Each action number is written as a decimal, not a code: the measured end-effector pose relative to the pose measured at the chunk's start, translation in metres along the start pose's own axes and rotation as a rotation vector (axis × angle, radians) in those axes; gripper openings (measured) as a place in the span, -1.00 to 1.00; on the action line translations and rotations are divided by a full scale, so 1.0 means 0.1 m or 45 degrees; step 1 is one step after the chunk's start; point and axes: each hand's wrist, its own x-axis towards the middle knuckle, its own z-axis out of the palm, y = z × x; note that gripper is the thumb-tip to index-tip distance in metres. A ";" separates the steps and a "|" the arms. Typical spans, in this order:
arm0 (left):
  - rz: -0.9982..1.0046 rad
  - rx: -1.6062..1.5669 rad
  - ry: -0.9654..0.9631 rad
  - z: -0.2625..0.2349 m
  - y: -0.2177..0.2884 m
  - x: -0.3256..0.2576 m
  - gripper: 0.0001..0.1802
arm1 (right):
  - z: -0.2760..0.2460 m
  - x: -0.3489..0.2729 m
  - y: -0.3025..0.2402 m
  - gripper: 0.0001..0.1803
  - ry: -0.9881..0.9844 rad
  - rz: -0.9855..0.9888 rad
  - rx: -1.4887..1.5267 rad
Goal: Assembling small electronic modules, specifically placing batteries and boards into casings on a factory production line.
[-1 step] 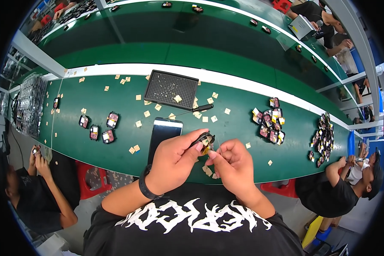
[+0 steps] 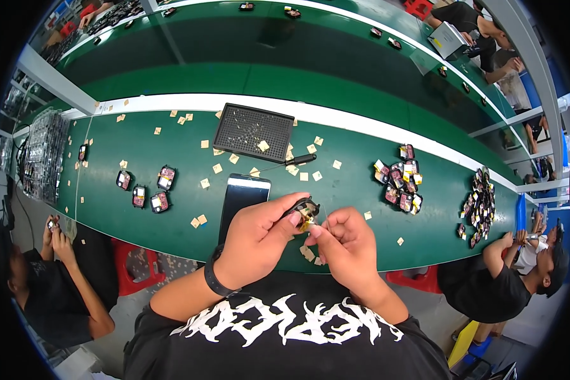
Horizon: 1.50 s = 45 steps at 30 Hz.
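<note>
Both hands pinch one small black part at frame centre.
The left hand (image 2: pixel 254 242) and right hand (image 2: pixel 347 248) grip the black part (image 2: pixel 305 209), its yellow tab apparently a label; four similar parts (image 2: pixel 144 188) lie centre-left.

Left hand (image 2: pixel 256 240), right hand (image 2: pixel 348 250) raised, fingertips pinched together.

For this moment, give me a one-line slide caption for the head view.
Left hand and right hand pinch a small black-and-gold component above a green workbench beside a smartphone.
</note>
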 end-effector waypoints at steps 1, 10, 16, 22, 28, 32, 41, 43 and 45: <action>-0.001 -0.005 0.002 0.01 0.00 -0.01 -0.64 | -0.01 0.00 0.01 -0.80 -0.035 -0.059 0.001; 0.201 0.287 0.024 0.04 -0.09 -0.07 -0.64 | -0.09 -0.12 0.00 -0.79 -0.096 0.056 -0.024; 0.308 0.524 0.106 0.08 0.01 -0.12 -0.65 | -0.03 -0.15 0.02 -0.80 -0.049 0.141 0.038; 0.194 0.424 0.010 0.02 0.05 -0.14 -0.67 | -0.04 -0.20 0.08 -0.79 -0.066 0.024 0.037; 0.000 0.170 -0.068 -0.03 0.00 -0.18 -0.64 | -0.06 -0.22 0.10 -0.79 -0.093 -0.040 -0.078; -0.211 -0.250 -0.048 0.02 0.02 -0.23 -0.63 | -0.09 -0.22 0.17 -0.79 -0.136 -0.131 -0.017; -0.158 -0.205 -0.017 0.01 -0.02 -0.25 -0.63 | -0.13 -0.29 0.07 -0.81 -0.140 0.013 -0.022; -0.106 -0.053 -0.029 0.00 0.03 -0.26 -0.63 | -0.11 -0.28 0.05 -0.81 -0.117 0.054 -0.108; 0.131 0.442 -0.023 0.00 0.07 -0.27 -0.65 | -0.09 -0.27 0.03 -0.81 -0.099 0.092 -0.198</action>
